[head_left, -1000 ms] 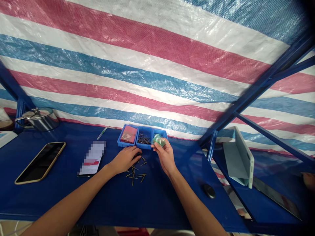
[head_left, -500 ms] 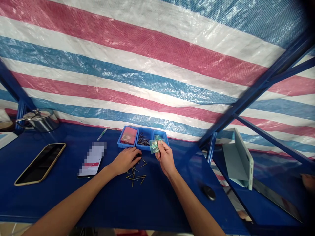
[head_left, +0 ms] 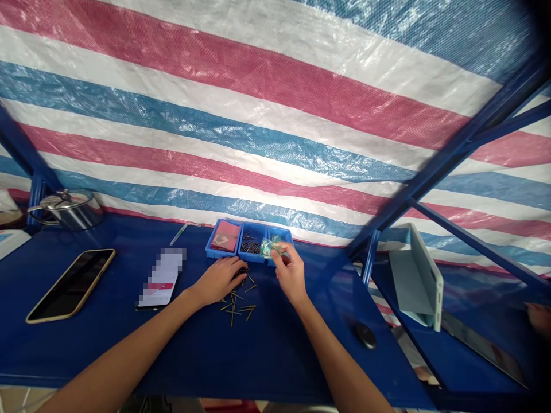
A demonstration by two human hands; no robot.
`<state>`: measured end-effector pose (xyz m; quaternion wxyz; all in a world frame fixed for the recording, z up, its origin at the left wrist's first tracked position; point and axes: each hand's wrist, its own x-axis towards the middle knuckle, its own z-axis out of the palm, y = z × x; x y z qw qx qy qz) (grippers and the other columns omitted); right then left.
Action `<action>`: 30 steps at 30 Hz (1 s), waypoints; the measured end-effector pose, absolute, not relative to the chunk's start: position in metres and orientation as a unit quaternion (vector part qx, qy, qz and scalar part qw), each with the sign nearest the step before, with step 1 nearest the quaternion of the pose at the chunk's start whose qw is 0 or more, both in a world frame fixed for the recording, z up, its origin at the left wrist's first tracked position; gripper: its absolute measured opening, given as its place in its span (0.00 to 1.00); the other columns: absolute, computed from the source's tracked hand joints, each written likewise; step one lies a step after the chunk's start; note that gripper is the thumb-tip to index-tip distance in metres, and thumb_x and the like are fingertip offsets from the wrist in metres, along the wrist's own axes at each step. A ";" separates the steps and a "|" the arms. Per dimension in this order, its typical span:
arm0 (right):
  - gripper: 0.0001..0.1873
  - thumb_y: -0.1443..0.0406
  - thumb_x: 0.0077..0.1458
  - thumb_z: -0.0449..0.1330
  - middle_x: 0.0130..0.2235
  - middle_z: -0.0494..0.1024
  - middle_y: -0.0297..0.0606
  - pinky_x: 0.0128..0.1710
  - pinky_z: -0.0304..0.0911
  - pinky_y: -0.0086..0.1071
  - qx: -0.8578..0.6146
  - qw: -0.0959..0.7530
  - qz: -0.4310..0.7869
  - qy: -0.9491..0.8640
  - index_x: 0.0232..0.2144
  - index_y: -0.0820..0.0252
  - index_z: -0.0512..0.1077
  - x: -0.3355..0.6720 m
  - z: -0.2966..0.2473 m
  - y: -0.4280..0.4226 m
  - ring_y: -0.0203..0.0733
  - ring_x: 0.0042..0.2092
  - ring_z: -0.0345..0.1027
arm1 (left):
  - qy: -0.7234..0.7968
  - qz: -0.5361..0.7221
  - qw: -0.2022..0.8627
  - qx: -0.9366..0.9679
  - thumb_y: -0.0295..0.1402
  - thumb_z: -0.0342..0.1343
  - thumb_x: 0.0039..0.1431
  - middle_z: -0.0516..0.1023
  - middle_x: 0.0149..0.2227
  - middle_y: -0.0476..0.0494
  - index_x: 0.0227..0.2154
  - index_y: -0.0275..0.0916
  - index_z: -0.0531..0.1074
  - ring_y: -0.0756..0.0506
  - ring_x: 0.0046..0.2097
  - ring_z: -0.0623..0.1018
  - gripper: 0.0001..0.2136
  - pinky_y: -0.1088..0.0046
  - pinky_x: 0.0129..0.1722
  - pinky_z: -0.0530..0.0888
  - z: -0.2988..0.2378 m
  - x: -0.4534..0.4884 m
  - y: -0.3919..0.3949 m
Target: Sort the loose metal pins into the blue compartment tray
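My right hand [head_left: 291, 274] pinches a small clear plastic bag with a green tint [head_left: 267, 248] between thumb and fingers, just over the front of the right blue bin [head_left: 286, 234]. On the table, my left hand [head_left: 218, 280] rests low with fingers spread over a loose pile of thin, dark metal pieces like drill bits or long screws [head_left: 235, 312]. Part of that pile is hidden under its fingers. More such pieces [head_left: 249, 245] lie in the middle blue bin [head_left: 258, 229]. Pink-red packets [head_left: 224, 236] fill the left blue bin [head_left: 208, 252].
A phone in a tan case [head_left: 71, 287] and a second phone with its screen lit [head_left: 159, 281] lie to the left. Behind them are a steel pot [head_left: 75, 211] and a thin pen-like stick [head_left: 178, 235]. At right are a black oval object [head_left: 365, 335] and a tablet in a case [head_left: 415, 281].
My right hand has turned and its fingers have shifted around the plastic bag, which now looks more folded and closer to the bins. My left hand has stayed in place.
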<state>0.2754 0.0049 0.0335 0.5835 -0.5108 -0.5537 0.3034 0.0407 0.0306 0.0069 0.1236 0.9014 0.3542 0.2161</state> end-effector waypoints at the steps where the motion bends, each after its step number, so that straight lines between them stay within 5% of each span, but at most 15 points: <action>1: 0.13 0.52 0.63 0.64 0.36 0.75 0.36 0.27 0.63 0.32 -0.522 0.580 0.242 -0.577 0.42 0.52 0.77 0.278 0.034 0.004 0.37 0.27 0.62 | 0.354 0.217 0.124 0.901 0.42 0.47 0.77 0.78 0.45 0.43 0.51 0.43 0.73 0.40 0.46 0.78 0.13 0.63 0.47 0.72 0.007 0.041 0.030; 6: 0.12 0.60 0.71 0.53 0.43 0.74 0.43 0.46 0.67 0.39 -0.557 0.517 0.024 -0.650 0.43 0.52 0.76 0.288 0.033 0.003 0.47 0.41 0.71 | 0.353 0.218 0.131 0.901 0.42 0.46 0.77 0.78 0.46 0.43 0.52 0.43 0.73 0.41 0.46 0.78 0.14 0.63 0.47 0.72 0.008 0.041 0.030; 13: 0.16 0.60 0.73 0.50 0.53 0.73 0.49 0.58 0.62 0.46 -0.579 0.468 -0.042 -0.666 0.52 0.55 0.74 0.295 0.028 0.013 0.53 0.56 0.66 | 0.350 0.222 0.128 0.901 0.43 0.46 0.77 0.77 0.46 0.42 0.52 0.43 0.73 0.40 0.46 0.77 0.15 0.63 0.47 0.72 0.005 0.040 0.031; 18: 0.16 0.56 0.72 0.53 0.47 0.79 0.51 0.60 0.55 0.54 -0.597 0.396 -0.035 -0.697 0.42 0.55 0.78 0.297 0.015 0.019 0.59 0.57 0.63 | 0.351 0.229 0.128 0.899 0.43 0.46 0.76 0.77 0.45 0.43 0.51 0.43 0.73 0.41 0.45 0.77 0.15 0.64 0.46 0.72 0.005 0.041 0.031; 23: 0.17 0.55 0.73 0.52 0.50 0.79 0.50 0.63 0.51 0.57 -0.589 0.390 -0.067 -0.704 0.48 0.55 0.77 0.293 0.013 0.019 0.59 0.59 0.63 | 0.349 0.231 0.129 0.899 0.43 0.46 0.76 0.77 0.44 0.43 0.50 0.43 0.74 0.41 0.44 0.77 0.15 0.64 0.46 0.73 0.005 0.041 0.031; 27: 0.20 0.56 0.72 0.52 0.59 0.73 0.51 0.61 0.58 0.51 -0.545 0.442 -0.020 -0.712 0.60 0.55 0.70 0.285 0.025 0.009 0.56 0.60 0.65 | 0.348 0.235 0.127 0.899 0.43 0.46 0.76 0.77 0.44 0.43 0.51 0.43 0.73 0.41 0.44 0.77 0.15 0.64 0.47 0.73 0.003 0.041 0.032; 30: 0.15 0.54 0.71 0.56 0.47 0.77 0.46 0.49 0.66 0.41 -0.499 0.454 0.054 -0.736 0.52 0.52 0.74 0.279 0.031 0.001 0.51 0.47 0.72 | 0.350 0.231 0.124 0.900 0.42 0.47 0.76 0.77 0.45 0.43 0.50 0.42 0.73 0.41 0.45 0.77 0.13 0.63 0.47 0.72 0.003 0.041 0.032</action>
